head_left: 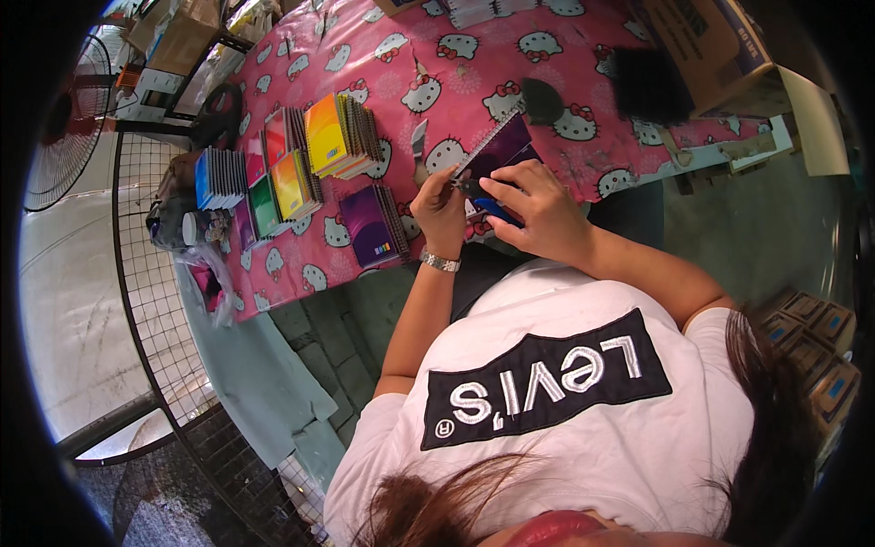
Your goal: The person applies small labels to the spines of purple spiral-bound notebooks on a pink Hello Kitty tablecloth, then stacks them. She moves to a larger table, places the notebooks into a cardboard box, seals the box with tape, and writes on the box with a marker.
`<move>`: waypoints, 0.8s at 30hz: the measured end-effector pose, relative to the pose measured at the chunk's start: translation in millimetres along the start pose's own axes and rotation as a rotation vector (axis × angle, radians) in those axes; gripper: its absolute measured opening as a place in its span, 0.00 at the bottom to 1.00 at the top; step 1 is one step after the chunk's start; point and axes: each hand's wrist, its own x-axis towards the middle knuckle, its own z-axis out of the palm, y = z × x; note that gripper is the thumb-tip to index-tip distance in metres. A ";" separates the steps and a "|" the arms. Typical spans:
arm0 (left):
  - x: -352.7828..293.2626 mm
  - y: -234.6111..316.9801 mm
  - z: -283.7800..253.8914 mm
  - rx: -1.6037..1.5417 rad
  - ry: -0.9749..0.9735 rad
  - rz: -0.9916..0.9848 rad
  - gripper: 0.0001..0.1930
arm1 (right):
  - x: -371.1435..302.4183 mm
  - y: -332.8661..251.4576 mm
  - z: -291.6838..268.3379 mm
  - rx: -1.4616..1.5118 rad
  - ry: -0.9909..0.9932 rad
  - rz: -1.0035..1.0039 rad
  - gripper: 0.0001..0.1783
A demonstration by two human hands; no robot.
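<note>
A dark purple spiral notebook (504, 146) is tilted up at the table's near edge. My left hand (440, 211) pinches its near end, where the wire coil ends. In my right hand (545, 208) is a pair of pliers (499, 212) with blue handles. Their dark jaws meet the coil's end beside my left fingertips. My fingers partly hide the jaws, so whether they grip the wire cannot be told. Left of my left wrist lies a short stack of purple notebooks (366, 226).
Farther left are stacks of yellow (326, 133), green (263, 202) and blue (219, 179) spiral notebooks on a pink patterned tablecloth (310, 55). Cardboard boxes (720, 55) stand at the far right. A plastic bag (211, 283) hangs by the left edge, near a fan (68, 118).
</note>
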 end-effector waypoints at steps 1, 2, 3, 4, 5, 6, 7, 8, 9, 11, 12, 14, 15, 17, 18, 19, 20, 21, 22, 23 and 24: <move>0.6 -2.5 -0.4 0.038 -0.001 0.019 0.17 | -1.2 -0.4 1.6 0.033 -0.034 0.048 0.26; 0.3 -4.7 -1.0 0.076 -0.002 0.038 0.17 | -3.0 -0.2 4.7 0.066 -0.068 0.095 0.24; -1.3 -6.3 -1.8 0.120 0.009 0.062 0.17 | -3.9 -0.6 6.4 0.100 -0.103 0.142 0.23; -2.0 -6.0 -2.0 0.164 0.018 0.088 0.17 | -1.1 -2.3 6.0 0.480 -0.185 0.393 0.22; -2.9 -5.4 -2.3 0.209 0.029 0.113 0.18 | 3.8 -4.9 4.7 0.863 -0.266 0.641 0.20; -4.5 -4.1 -4.5 0.208 0.037 0.119 0.16 | 6.3 -6.3 3.8 1.247 -0.345 0.887 0.19; -4.9 1.9 -6.6 0.206 0.037 0.124 0.14 | 3.4 -5.2 5.8 1.371 -0.338 0.850 0.19; -3.3 12.5 -9.3 0.207 0.043 0.128 0.13 | 2.6 -5.1 4.9 1.287 -0.336 0.761 0.20; 1.0 24.4 -14.4 0.270 0.022 0.196 0.13 | 1.4 -5.1 2.9 1.202 -0.332 0.672 0.21; 13.4 67.1 -24.8 0.239 0.072 0.071 0.14 | -2.0 2.6 -4.7 0.873 -0.223 0.431 0.26; 23.2 86.8 -39.7 0.348 0.057 0.126 0.15 | -3.9 13.5 -14.7 0.698 -0.137 0.379 0.28; 41.9 121.0 -78.7 0.766 -0.065 0.307 0.12 | -7.0 41.0 -34.7 0.464 -0.027 0.417 0.27; 46.0 131.1 -95.8 0.953 -0.143 0.326 0.10 | -10.8 60.3 -41.7 0.340 0.008 0.412 0.27; 52.3 133.8 -102.4 1.203 -0.206 0.192 0.09 | -28.1 102.1 -43.9 0.161 0.039 0.577 0.27; 60.0 132.2 -103.0 1.323 -0.243 0.124 0.10 | -34.5 116.9 -44.2 0.075 0.007 0.532 0.27; 65.7 110.1 -113.4 1.405 -0.333 0.049 0.11 | -40.1 127.2 -42.8 -0.005 -0.030 0.481 0.27; 67.3 89.4 -115.3 1.399 -0.333 -0.045 0.12 | -44.0 135.6 -39.1 -0.085 -0.066 0.432 0.27; 68.9 69.0 -114.8 1.387 -0.333 -0.135 0.13 | -46.3 142.9 -33.8 -0.158 -0.160 0.447 0.27; 65.6 50.7 -117.8 1.373 -0.334 -0.228 0.15 | -45.9 141.1 -31.2 -0.232 -0.191 0.421 0.27; 56.6 34.9 -123.5 1.438 -0.280 -0.194 0.17 | -44.1 138.6 -28.8 -0.308 -0.218 0.397 0.27; 44.2 22.2 -128.6 1.501 -0.227 -0.156 0.20 | -44.5 138.8 -29.8 -0.385 -0.244 0.375 0.27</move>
